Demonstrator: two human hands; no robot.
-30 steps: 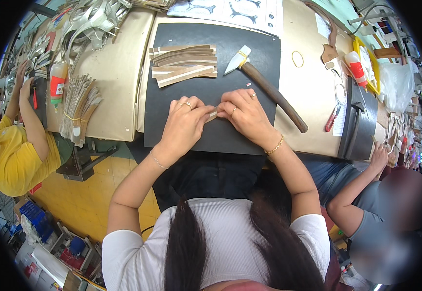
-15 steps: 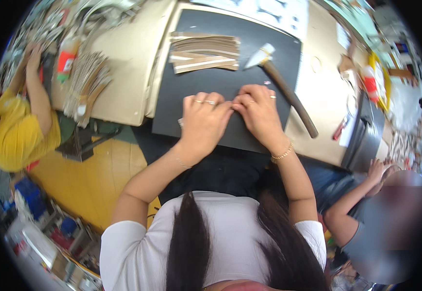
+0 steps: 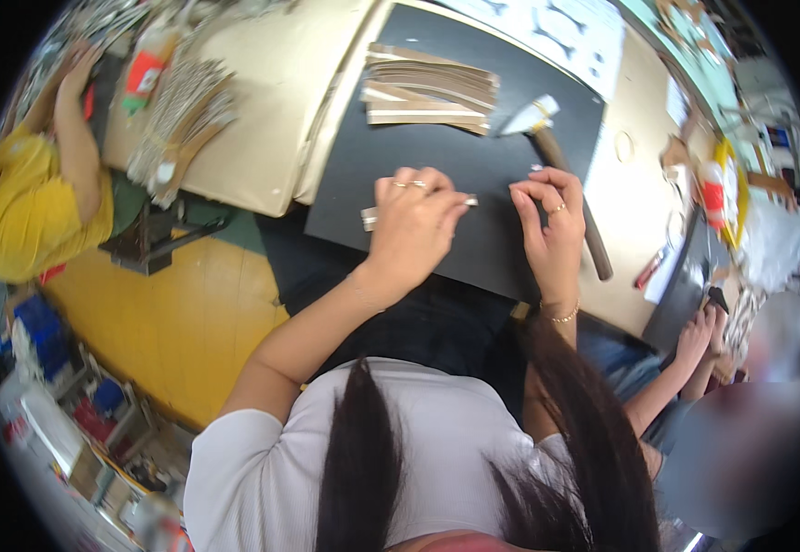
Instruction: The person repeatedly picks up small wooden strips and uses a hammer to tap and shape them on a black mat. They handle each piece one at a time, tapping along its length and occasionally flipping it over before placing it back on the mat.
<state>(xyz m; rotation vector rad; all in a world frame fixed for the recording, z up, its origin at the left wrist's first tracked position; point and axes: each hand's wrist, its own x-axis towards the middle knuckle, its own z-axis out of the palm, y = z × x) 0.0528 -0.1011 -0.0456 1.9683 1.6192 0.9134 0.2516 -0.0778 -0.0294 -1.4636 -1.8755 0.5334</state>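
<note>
My left hand [image 3: 414,221] is closed over a narrow strip [image 3: 368,218] on the black mat [image 3: 335,189]. Pale ends of the strip show on both sides of the hand; its middle is hidden. Apart from it, my right hand [image 3: 552,216] is raised at the mat's right side, thumb and forefinger drawn together. Anything between those fingertips is too small to make out. Beyond my hands lies a pile of brown strips with whitish bands [image 3: 432,87]. A hammer [image 3: 556,152] with a wooden handle rests at the mat's right, partly behind my right hand.
A printed sheet [image 3: 570,37] lies past the mat. At left are a board [image 3: 253,101], a bundle of strips [image 3: 179,129] and a bottle [image 3: 145,74]. One person in yellow [image 3: 46,207] sits left; another [image 3: 740,451] is at right, near a red-handled tool [image 3: 650,267].
My hands were together at the mat's near middle. The right one has moved away to the right, while the left stays over the strip. The whole view has shifted slightly.
</note>
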